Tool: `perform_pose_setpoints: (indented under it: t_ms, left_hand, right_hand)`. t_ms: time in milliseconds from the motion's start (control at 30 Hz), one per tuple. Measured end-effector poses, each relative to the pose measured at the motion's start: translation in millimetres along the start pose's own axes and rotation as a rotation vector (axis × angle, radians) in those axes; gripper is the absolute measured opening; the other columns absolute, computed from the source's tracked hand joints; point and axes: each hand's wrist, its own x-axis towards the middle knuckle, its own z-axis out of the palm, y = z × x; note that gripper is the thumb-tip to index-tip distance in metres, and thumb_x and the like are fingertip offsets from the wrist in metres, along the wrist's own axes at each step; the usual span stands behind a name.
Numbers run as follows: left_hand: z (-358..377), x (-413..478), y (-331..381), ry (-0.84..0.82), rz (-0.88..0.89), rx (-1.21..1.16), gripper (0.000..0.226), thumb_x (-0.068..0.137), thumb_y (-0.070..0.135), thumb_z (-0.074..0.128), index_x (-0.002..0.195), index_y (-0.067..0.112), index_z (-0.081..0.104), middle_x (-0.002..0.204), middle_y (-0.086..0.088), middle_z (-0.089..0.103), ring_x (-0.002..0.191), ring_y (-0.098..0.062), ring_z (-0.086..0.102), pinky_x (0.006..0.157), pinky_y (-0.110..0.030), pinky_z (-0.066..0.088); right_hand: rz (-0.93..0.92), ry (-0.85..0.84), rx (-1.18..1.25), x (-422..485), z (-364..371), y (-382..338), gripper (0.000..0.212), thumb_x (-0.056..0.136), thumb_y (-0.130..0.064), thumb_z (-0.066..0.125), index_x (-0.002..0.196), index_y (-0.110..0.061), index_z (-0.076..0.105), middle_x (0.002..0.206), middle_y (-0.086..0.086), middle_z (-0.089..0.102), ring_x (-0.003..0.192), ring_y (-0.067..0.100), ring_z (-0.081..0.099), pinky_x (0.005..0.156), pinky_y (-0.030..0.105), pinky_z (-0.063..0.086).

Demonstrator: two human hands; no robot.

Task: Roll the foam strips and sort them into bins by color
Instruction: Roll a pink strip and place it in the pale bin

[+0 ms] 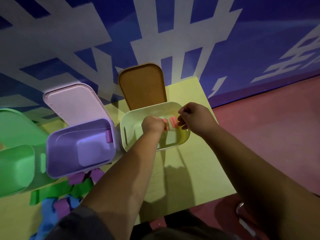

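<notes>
Over the cream bin (133,122), at the right end of the table (190,170), I have both hands on the pink foam (172,122). My left grip (153,125) is curled tight on one end. My right grip (195,116) sits just beside the other end with its fingers loosely bent, and I cannot tell whether they pinch it. The foam lies between the two, inside the bin's rim, its short pieces pointing away from me. Left is nearer, so I judge the release falls to it. The purple bin (69,135), green bin (17,167) and loose strips (52,191) wait well to the left.
</notes>
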Motion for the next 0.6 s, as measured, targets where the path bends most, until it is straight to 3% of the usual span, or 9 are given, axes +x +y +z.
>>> perform_pose_setpoints:
  t_ms: [133, 200, 267, 333, 433, 600]
  left_hand:
    - [13, 10, -1, -0.039, 0.005, 0.065, 0.012, 0.091, 0.007, 0.077, 0.101, 0.011, 0.084, 0.098, -0.006, 0.082, 0.096, -0.027, 0.079, 0.088, -0.034, 0.064]
    - [19, 14, 0, -0.059, -0.001, 0.102, 0.015, 0.093, 0.01, 0.079, 0.107, 0.011, 0.084, 0.1, -0.004, 0.082, 0.097, -0.024, 0.079, 0.083, -0.031, 0.063]
    - [23, 14, 3, -0.025, 0.009, 0.157, 0.018, 0.096, 0.026, 0.081, 0.108, 0.013, 0.083, 0.098, 0.002, 0.078, 0.093, -0.02, 0.075, 0.075, -0.026, 0.052]
    - [25, 12, 6, 0.004, 0.018, 0.161, 0.022, 0.094, 0.035, 0.083, 0.105, 0.015, 0.082, 0.096, 0.002, 0.074, 0.092, -0.02, 0.07, 0.078, -0.026, 0.046]
    - [27, 13, 4, 0.01, 0.03, 0.124, 0.018, 0.094, 0.027, 0.084, 0.102, 0.011, 0.081, 0.099, -0.004, 0.074, 0.092, -0.026, 0.068, 0.086, -0.03, 0.053]
    - [30, 10, 1, 0.04, 0.076, 0.13, 0.013, 0.097, 0.017, 0.078, 0.105, 0.007, 0.08, 0.103, -0.007, 0.075, 0.093, -0.028, 0.067, 0.083, -0.03, 0.05]
  right_hand:
    - [-0.013, -0.03, -0.021, 4, -1, 2, 0.015, 0.104, -0.008, 0.054, 0.101, -0.01, 0.068, 0.085, 0.008, 0.078, 0.068, 0.017, 0.077, 0.062, 0.03, 0.062]
    - [-0.018, -0.034, -0.008, 5, -1, 4, 0.014, 0.104, -0.007, 0.055, 0.101, -0.01, 0.068, 0.085, 0.008, 0.078, 0.068, 0.018, 0.077, 0.061, 0.029, 0.061]
    - [-0.018, -0.039, 0.008, 5, -2, 5, 0.014, 0.104, -0.008, 0.056, 0.1, -0.011, 0.069, 0.085, 0.008, 0.078, 0.069, 0.018, 0.077, 0.062, 0.03, 0.062]
    - [-0.019, -0.046, 0.026, 6, -2, 6, 0.013, 0.104, -0.008, 0.057, 0.1, -0.011, 0.069, 0.086, 0.009, 0.078, 0.07, 0.019, 0.077, 0.064, 0.032, 0.063]
    - [-0.013, -0.054, 0.04, 7, -3, 6, 0.012, 0.104, -0.008, 0.057, 0.102, -0.01, 0.069, 0.086, 0.009, 0.078, 0.069, 0.019, 0.077, 0.064, 0.032, 0.064]
    - [-0.006, -0.062, 0.034, 7, -4, 4, 0.012, 0.105, -0.008, 0.057, 0.103, -0.009, 0.069, 0.086, 0.008, 0.078, 0.068, 0.017, 0.077, 0.063, 0.031, 0.064]
